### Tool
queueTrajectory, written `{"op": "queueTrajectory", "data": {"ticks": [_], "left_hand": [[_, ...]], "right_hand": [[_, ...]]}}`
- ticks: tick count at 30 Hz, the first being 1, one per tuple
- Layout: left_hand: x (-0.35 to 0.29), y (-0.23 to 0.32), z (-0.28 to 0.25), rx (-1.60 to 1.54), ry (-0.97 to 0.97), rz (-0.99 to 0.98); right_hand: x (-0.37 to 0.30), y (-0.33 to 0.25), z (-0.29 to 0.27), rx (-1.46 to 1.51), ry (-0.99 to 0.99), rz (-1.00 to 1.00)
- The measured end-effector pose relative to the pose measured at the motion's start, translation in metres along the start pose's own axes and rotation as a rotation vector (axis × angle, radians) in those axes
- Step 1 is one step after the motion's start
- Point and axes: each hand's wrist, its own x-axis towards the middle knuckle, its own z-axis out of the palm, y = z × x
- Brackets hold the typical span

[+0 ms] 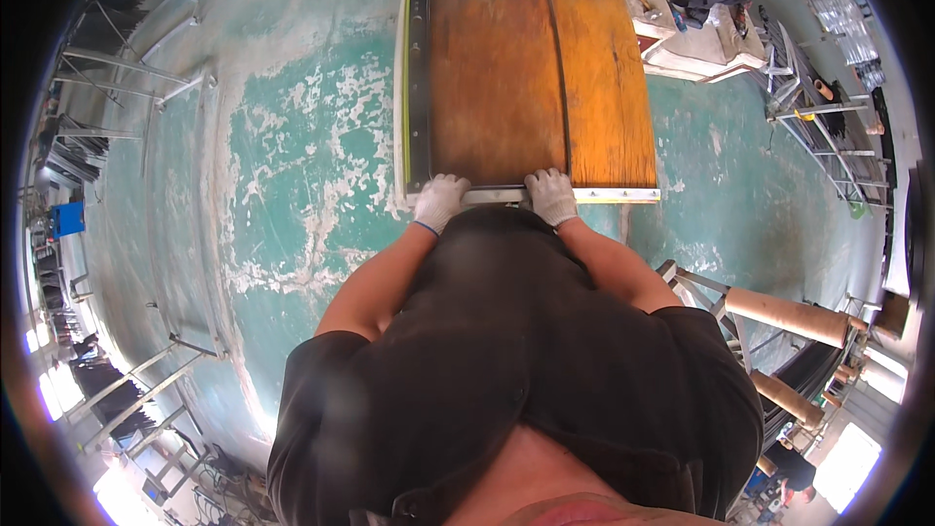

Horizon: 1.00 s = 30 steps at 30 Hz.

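Observation:
A long orange-brown wooden worktable stretches away in front of me. On it lies a long, thin sheet with dark edges, browner than the bare wood to its right; its material is hard to tell. My left hand, in a white knit glove, is closed at the sheet's near left corner. At the near right corner my right hand, gloved alike, is closed too. Both sets of fingers curl over the table's near end; the thumbs are mostly hidden.
A dark strip with a yellow-green edge runs along the table's left side. A pale metal rail borders its near end. Cluttered pale surfaces stand beyond at right. Metal racks line the left; brown rolls lie behind my right.

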Motion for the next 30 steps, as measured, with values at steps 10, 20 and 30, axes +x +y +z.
{"op": "queueTrajectory", "data": {"ticks": [10, 20, 30], "left_hand": [[0.009, 0.004, -0.004, 0.051, -0.008, 0.016], [0.019, 0.004, 0.011, 0.111, -0.099, 0.078], [0.022, 0.014, 0.001, 0.159, -0.027, 0.066]], "right_hand": [[-0.004, 0.014, -0.029, 0.161, 0.104, 0.402], [-0.003, 0.062, -0.013, 0.335, 0.072, 0.795], [0.001, 0.067, -0.013, 0.397, 0.046, 0.832]]}}
